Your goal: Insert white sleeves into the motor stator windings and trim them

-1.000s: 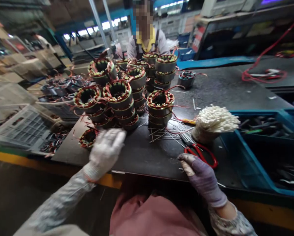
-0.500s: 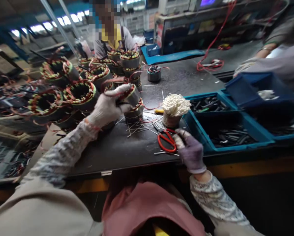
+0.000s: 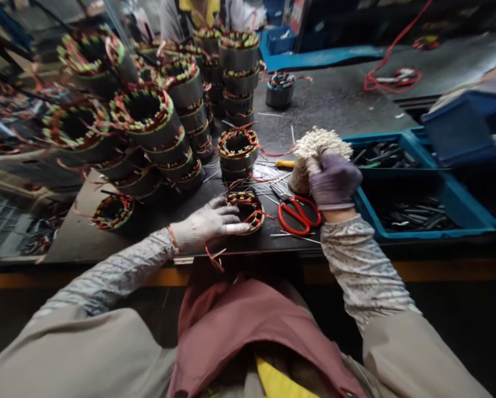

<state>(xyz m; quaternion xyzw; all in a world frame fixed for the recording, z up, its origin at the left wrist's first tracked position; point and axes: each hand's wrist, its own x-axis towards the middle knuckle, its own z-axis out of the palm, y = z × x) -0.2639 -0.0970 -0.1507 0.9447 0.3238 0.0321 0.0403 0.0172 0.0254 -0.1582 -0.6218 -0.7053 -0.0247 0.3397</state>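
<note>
My left hand point(image 3: 212, 222), in a white glove, lies over the near side of a motor stator point(image 3: 254, 213) with red wires, low on the table near its front edge. Its fingers and thumb rest across the stator's rim. My right hand point(image 3: 334, 179), in a purple glove, has its fingertips pressed together at the bunch of white cable ties point(image 3: 323, 139) standing in a cup point(image 3: 298, 176). How many ties the fingers grip is hidden. Red-handled scissors point(image 3: 297, 215) lie between the hands. Another stator point(image 3: 237, 145) stands on a stack just behind.
Stacked stators point(image 3: 146, 113) fill the left side. Blue bins point(image 3: 450, 182) with black pieces stand at right. Loose white strips point(image 3: 268, 185) and a yellow handle point(image 3: 285, 163) lie mid-table. A lone stator point(image 3: 280, 91) stands farther back. Other people are across and at right.
My left hand has brought a stator from the stack down to the table near me. My right hand has moved up from beside the scissors to the white cable ties. The view has tilted down.
</note>
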